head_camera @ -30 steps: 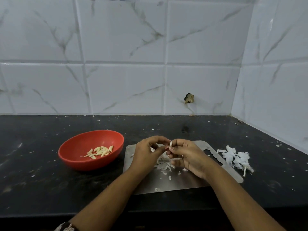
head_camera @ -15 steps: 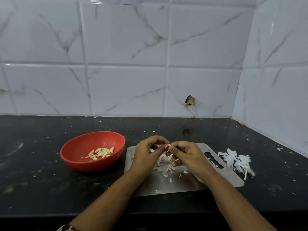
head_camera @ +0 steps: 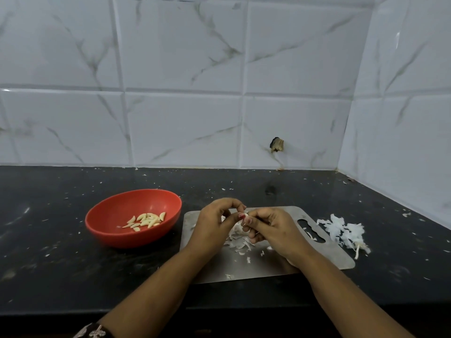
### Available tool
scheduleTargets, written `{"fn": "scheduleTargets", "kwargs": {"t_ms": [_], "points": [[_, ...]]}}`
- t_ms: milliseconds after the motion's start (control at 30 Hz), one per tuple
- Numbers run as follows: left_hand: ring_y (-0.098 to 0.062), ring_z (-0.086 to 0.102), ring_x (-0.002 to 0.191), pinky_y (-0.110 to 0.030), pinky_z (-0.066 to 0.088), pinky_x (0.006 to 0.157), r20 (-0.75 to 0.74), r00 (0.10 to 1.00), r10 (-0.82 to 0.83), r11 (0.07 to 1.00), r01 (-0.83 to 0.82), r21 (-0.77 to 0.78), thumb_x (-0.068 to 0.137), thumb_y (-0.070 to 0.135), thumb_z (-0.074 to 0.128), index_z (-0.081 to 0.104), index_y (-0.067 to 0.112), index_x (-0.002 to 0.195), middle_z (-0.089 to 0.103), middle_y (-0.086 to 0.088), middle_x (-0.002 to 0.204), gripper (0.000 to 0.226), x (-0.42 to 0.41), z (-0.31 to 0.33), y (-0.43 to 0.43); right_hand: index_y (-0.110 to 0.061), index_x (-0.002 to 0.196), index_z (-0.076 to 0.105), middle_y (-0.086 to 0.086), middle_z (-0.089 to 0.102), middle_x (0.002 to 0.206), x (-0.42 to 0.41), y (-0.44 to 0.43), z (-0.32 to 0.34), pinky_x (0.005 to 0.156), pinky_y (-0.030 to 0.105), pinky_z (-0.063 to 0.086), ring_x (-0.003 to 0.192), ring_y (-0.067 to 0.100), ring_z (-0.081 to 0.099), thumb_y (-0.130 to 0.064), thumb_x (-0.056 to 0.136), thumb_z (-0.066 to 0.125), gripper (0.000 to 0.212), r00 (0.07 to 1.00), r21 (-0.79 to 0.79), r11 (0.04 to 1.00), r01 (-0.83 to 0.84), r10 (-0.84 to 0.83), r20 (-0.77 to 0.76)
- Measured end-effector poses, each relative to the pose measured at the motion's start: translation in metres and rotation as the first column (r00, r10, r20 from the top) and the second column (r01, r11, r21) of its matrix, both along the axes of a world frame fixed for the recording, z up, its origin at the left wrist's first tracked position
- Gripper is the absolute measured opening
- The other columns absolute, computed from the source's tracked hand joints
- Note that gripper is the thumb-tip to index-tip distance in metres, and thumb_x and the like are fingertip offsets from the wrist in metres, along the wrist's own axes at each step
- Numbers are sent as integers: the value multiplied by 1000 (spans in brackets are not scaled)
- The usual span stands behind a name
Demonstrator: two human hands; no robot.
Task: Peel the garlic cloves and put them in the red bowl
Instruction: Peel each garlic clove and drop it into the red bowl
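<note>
A: The bowl (head_camera: 114, 237) toward the counter's left side, is it plain red?
B: Red all over, with pale yellow peeled cloves (head_camera: 146, 222) inside. The counter (head_camera: 48, 264) is black, flecked with white.
A: And the wall tiles (head_camera: 183, 69)?
B: White, veined in grey like marble, with one brown-black chip (head_camera: 276, 144). The board (head_camera: 268, 267) is dull steel grey, and the skins (head_camera: 344, 230) off its right edge are white.
A: The pinched garlic clove (head_camera: 248, 215)?
B: Whitish, beside a red-painted nail (head_camera: 241, 216). The sleeve (head_camera: 94, 331) is dark with a pale print.

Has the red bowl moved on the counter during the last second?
No. The red bowl keeps the same narrow gap to the left edge of the steel cutting board; only the camera view shifts slightly.
</note>
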State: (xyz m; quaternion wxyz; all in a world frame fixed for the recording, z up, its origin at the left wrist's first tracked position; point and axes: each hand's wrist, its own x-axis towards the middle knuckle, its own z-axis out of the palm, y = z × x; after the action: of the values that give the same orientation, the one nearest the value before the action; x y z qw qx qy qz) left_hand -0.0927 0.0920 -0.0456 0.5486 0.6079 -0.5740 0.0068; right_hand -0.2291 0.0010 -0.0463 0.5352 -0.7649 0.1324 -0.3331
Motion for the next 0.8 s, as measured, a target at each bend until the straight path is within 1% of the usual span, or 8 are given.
{"fn": "scheduleTargets", "kwargs": {"t_ms": [100, 200, 267, 300, 400, 567, 667, 800], "points": [[-4, 51, 72, -10, 39, 63, 22, 998, -52, 998, 51, 32, 88, 8, 64, 66, 16, 88, 62, 14, 87, 8, 4, -4, -2, -15, 85, 74, 6, 68, 71, 1, 0, -1, 59, 25, 54, 61, 15, 62, -9, 92, 62, 15, 1000, 1, 1000, -9, 9, 1], [-5, 49, 71, -16, 40, 65, 51, 994, -96, 994, 93, 63, 91, 7, 60, 59, 24, 85, 60, 8, 87, 18, 5, -6, -3, -13, 85, 74, 6, 67, 70, 1, 0, -2, 59, 24, 54, 61, 15, 61, -10, 92, 62, 14, 1000, 13, 1000, -9, 9, 14], [-5, 48, 71, -18, 40, 65, 79, 992, -95, 993, 88, 83, 93, 7, 57, 54, 28, 84, 57, 6, 86, 23, 3, -6, -4, -11, 86, 74, 7, 66, 70, 2, 0, -2, 58, 22, 52, 61, 14, 61, -10, 92, 61, 14, 1000, 29, 1000, -2, 1, 28], [-4, 48, 72, -17, 39, 66, 89, 993, -83, 994, 76, 83, 94, 7, 55, 53, 28, 84, 56, 6, 85, 23, 1, -7, -4, -8, 87, 73, 8, 66, 70, 3, 0, -2, 58, 21, 52, 61, 14, 60, -10, 93, 60, 14, 999, 40, 999, 2, -4, 38], [-3, 48, 78, -14, 37, 67, 68, 997, -37, 998, 34, 54, 95, 5, 51, 54, 19, 86, 54, 7, 85, 16, -2, -7, -4, 0, 92, 71, 8, 66, 72, 7, 1, -3, 58, 22, 52, 62, 12, 61, -9, 95, 58, 16, 998, 71, 997, 13, -17, 55], [-5, 47, 80, -13, 36, 67, 55, 998, 9, 999, -12, 42, 95, 6, 48, 53, 15, 85, 52, 7, 84, 14, -3, -6, -4, -3, 94, 70, 4, 67, 75, 9, 1, -1, 58, 23, 52, 61, 12, 61, -14, 97, 54, 20, 997, 136, 990, 31, -40, 69], [-3, 48, 79, -12, 35, 66, 60, 997, 41, 998, -43, 43, 94, 6, 51, 54, 18, 86, 53, 10, 84, 14, -3, -7, -3, -5, 98, 70, 2, 68, 77, 8, 1, 0, 59, 24, 53, 62, 12, 60, -15, 99, 50, 22, 998, 194, 981, 16, -29, 64], [-3, 52, 67, -13, 40, 62, 20, 997, 69, 997, -68, -37, 89, 6, 63, 57, 21, 84, 59, 12, 80, 16, -5, -3, 1, -4, 99, 67, 3, 66, 80, 8, 2, 0, 60, 25, 53, 65, 12, 60, -18, 101, 46, 25, 1000, 163, 987, -3, 1, 7]]}}
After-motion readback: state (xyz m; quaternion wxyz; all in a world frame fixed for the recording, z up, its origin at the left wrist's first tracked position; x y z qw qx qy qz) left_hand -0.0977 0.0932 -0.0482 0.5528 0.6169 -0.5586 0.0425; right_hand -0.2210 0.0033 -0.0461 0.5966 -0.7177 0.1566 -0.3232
